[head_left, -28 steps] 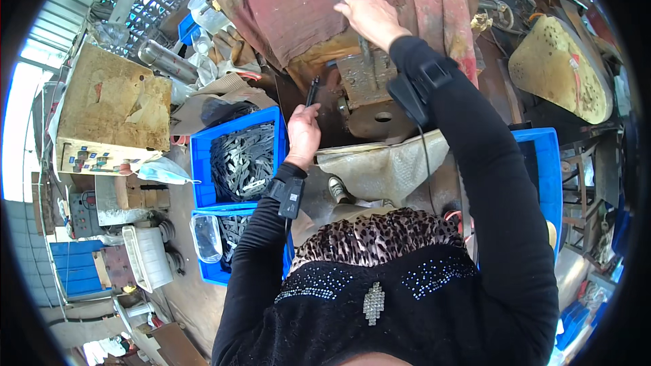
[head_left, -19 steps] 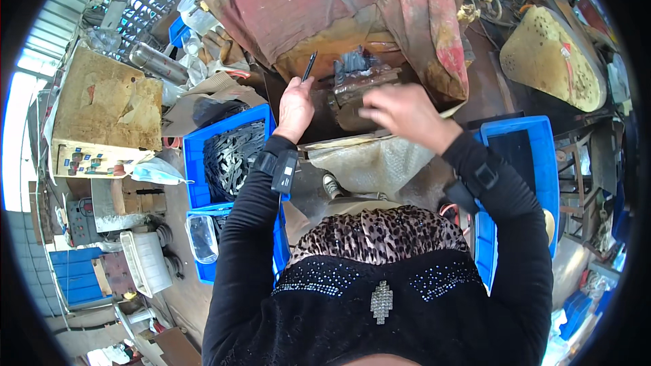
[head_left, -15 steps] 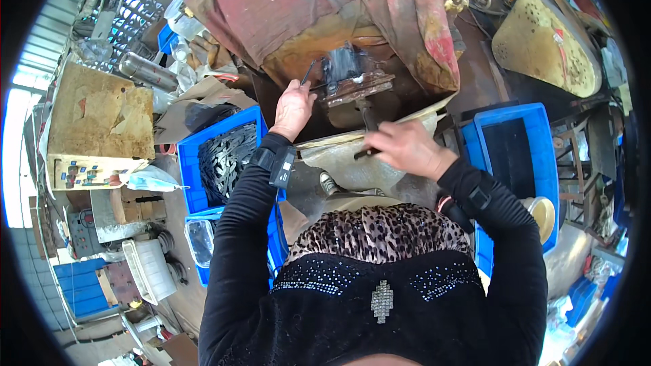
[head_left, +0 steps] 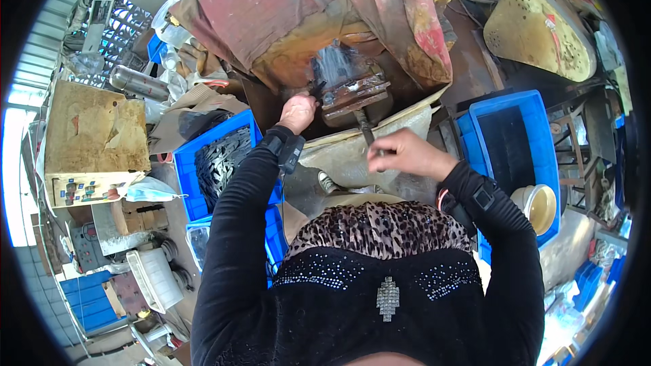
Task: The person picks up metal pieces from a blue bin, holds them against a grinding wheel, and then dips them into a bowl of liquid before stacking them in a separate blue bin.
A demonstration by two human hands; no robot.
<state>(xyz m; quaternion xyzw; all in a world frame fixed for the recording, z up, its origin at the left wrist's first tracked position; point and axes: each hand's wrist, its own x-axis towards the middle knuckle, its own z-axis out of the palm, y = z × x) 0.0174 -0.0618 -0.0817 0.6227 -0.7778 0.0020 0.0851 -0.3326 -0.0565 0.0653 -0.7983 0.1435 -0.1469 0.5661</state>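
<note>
A rusty, wet screw clamp [head_left: 356, 93] like a vise sits in the opening of a machine, with whitish spray or liquid [head_left: 333, 64] just behind it. My left hand [head_left: 298, 112] is closed at the clamp's left side. From its fingers a thin dark strip-like piece [head_left: 317, 88] points toward the clamp; its exact kind is unclear. The clamp's screw shaft [head_left: 364, 124] comes toward me. My right hand [head_left: 407, 152] is at its near end, fingers curled round what appears to be the turning handle, mostly hidden by the fingers.
A stained red cloth [head_left: 271, 13] drapes over the machine. Left of me stands a blue crate [head_left: 183, 176] full of dark metal strips [head_left: 227, 163]. On the right, another blue crate [head_left: 550, 135] has a whitish bucket [head_left: 539, 207] at its near end. A pale splash sheet [head_left: 407, 137] hangs in front.
My left hand has moved slightly lower and closer to the clamp, and its thin piece has lowered toward the jaws. My right hand has shifted a little at the shaft's end.
</note>
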